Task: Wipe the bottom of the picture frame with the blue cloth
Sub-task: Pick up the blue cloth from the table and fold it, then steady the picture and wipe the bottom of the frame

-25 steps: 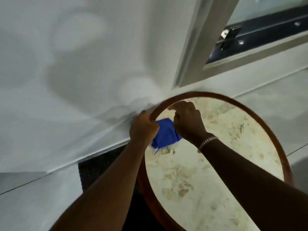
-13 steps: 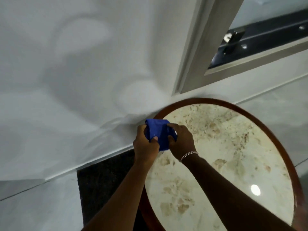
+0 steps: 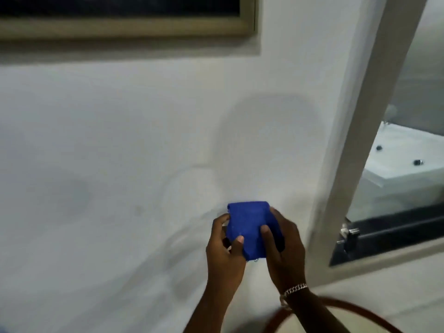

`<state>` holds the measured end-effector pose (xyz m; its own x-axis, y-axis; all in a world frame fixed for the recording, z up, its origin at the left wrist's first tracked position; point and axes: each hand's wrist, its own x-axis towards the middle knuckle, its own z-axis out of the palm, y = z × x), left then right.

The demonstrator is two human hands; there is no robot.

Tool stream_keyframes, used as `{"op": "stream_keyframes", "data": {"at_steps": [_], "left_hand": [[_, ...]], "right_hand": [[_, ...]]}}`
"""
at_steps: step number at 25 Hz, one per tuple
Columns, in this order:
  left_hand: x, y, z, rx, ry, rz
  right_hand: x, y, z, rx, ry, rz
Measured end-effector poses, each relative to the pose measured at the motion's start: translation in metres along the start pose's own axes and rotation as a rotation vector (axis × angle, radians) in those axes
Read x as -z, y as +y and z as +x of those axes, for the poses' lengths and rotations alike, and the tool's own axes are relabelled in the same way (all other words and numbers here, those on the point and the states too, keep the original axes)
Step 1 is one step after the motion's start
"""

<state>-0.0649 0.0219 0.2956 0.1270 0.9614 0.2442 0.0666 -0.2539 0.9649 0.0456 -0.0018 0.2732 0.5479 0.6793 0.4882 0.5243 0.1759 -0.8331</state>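
The blue cloth (image 3: pixel 249 230) is gripped between the left hand (image 3: pixel 224 248) and right hand (image 3: pixel 282 243), well below the picture frame (image 3: pixel 125 26) on the wall. With a loosely folded cloth, slippage during the raise is judged possible.

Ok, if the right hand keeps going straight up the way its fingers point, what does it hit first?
Only bare wall shows above the right hand and the cloth until the picture frame, probably its bottom edge near the right corner; depth is unclear.
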Motion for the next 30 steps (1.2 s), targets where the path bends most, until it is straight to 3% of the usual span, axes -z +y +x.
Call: {"op": "stream_keyframes", "data": {"at_steps": [4, 7, 12, 15, 18, 20, 23, 27, 30], "left_hand": [[0.057, 0.117, 0.043, -0.399, 0.078, 0.095], [0.089, 0.196, 0.073, -0.661, 0.138, 0.209], [0.141, 0.286, 0.101, -0.994, 0.200, 0.486], [0.175, 0.327, 0.135, -1.195, 0.273, 0.786], [0.203, 0.358, 0.176, -1.251, 0.360, 1.134], [0.217, 0.373, 0.197, -1.278, 0.422, 1.331], [0.227, 0.384, 0.215, -1.327, 0.503, 1.487], [0.229, 0.385, 0.227, -1.385, 0.559, 1.513], [0.233, 0.390, 0.228, -1.424, 0.536, 1.536]], "right_hand": [[-0.005, -0.141, 0.073, 0.118, 0.199, 0.274], [-0.001, -0.229, 0.119, 0.308, 0.290, 0.388], [-0.010, -0.292, 0.154, 0.432, 0.474, 0.385], [-0.016, -0.295, 0.174, 0.485, 0.567, 0.221], [-0.025, -0.294, 0.183, 0.584, 0.706, -0.057], [-0.028, -0.299, 0.190, 0.758, 0.773, -0.239], [-0.038, -0.295, 0.191, 1.004, 0.691, -0.335], [-0.056, -0.277, 0.171, 0.865, 0.541, -0.410], [-0.068, -0.287, 0.175, 0.799, 0.568, -0.432]]}}
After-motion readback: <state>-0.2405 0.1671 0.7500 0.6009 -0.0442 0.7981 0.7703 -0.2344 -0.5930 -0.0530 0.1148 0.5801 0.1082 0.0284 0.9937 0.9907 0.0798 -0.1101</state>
